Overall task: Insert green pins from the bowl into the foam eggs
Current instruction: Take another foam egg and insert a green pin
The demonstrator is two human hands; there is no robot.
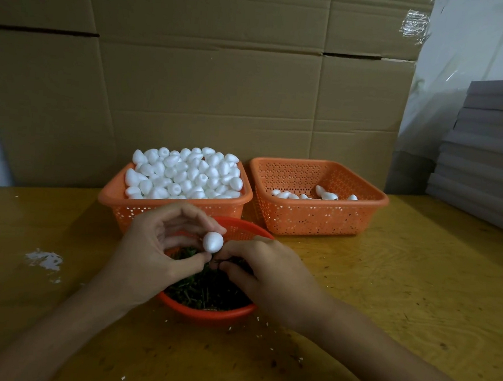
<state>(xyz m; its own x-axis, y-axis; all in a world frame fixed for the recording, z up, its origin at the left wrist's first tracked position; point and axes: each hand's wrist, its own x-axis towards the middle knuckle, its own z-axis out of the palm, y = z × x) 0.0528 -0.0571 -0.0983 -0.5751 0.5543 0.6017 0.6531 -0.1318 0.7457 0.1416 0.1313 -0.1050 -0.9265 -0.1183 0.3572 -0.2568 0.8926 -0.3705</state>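
Observation:
My left hand (157, 249) pinches a white foam egg (212, 241) between fingertips and thumb, just above a round red bowl (206, 313) full of dark green pins (204, 291). My right hand (265, 268) meets it from the right, its fingertips pinching a thin green pin (214, 260) just under the egg. Both hands hover over the bowl's middle. Whether the pin's tip is inside the egg is hidden by the fingers.
Behind the bowl stand two orange perforated baskets: the left basket (116, 192) is heaped with white foam eggs, the right basket (371, 204) holds a few. Cardboard boxes (210, 83) wall the back. Grey sheets (485, 153) are stacked at right. White crumbs (44, 260) dot the yellow wooden table.

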